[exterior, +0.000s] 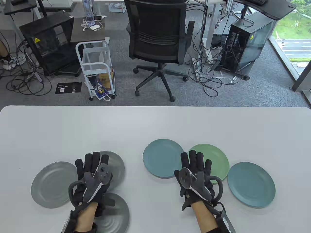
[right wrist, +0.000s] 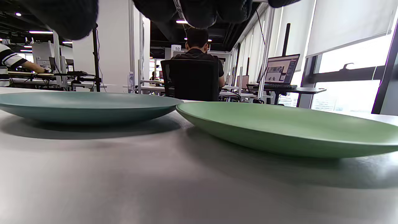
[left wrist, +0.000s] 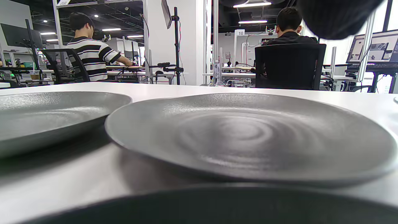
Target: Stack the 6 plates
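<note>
Six plates lie apart on the white table. At the left are three grey plates: one at far left, one behind my left hand, one at the front. At the right are a teal plate, a green plate and a second teal plate. My left hand hovers flat, fingers spread, over the grey plates and holds nothing. My right hand hovers flat over the green plate's left edge, empty. The left wrist view shows two grey plates. The right wrist view shows teal and green.
Beyond the table's far edge stand a black office chair, a white wire cart and computer towers with cables on the floor. The far half of the table bears nothing.
</note>
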Available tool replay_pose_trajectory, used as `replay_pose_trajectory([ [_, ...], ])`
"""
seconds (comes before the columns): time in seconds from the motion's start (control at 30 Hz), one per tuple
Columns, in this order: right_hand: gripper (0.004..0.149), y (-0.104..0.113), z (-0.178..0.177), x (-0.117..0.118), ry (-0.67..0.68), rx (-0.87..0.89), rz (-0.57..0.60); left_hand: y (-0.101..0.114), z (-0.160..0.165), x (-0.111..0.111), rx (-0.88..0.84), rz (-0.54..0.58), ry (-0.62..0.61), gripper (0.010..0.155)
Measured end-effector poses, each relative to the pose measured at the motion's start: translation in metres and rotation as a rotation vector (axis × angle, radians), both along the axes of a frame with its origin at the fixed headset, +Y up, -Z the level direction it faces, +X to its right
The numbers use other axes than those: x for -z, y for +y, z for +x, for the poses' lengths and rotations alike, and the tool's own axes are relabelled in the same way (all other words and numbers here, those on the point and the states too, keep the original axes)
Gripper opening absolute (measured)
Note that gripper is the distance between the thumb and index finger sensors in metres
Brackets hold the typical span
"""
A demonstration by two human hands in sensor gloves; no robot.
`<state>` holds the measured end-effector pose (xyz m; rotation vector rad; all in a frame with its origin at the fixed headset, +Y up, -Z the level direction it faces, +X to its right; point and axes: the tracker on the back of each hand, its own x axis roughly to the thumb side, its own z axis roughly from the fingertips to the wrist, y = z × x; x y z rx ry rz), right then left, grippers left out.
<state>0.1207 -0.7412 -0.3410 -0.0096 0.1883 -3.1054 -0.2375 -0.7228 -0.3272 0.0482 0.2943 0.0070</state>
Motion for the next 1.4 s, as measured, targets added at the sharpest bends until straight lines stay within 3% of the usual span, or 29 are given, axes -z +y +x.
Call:
replay_pose_trajectory([
  [0.57,0.072,-0.003,0.002,0.0,0.002,0.034,-0.02,0.005,-0.001,-0.003,-0.01,-0.017,0.012,0.076],
  [0.67,0.072,-0.003,0.002,0.0,0.001,0.042,-0.034,0.016,-0.012,-0.006,-0.065,-0.042,0.034,0.067],
  [0.77,0.073,-0.002,0.003,-0.001,-0.004,0.06,-0.038,0.022,-0.028,-0.007,-0.092,-0.118,0.079,0.053],
  [0.87,0.073,-0.003,0.003,0.0,-0.003,0.063,-0.034,0.02,-0.042,-0.005,-0.081,-0.213,0.127,0.049],
  [1.07,0.073,-0.001,0.003,-0.001,-0.002,0.066,-0.045,0.009,-0.052,-0.001,-0.029,-0.404,0.227,0.05],
  [1.4,0.072,-0.003,0.004,-0.001,-0.006,0.09,-0.06,-0.004,-0.047,0.0,0.049,-0.535,0.262,0.049],
])
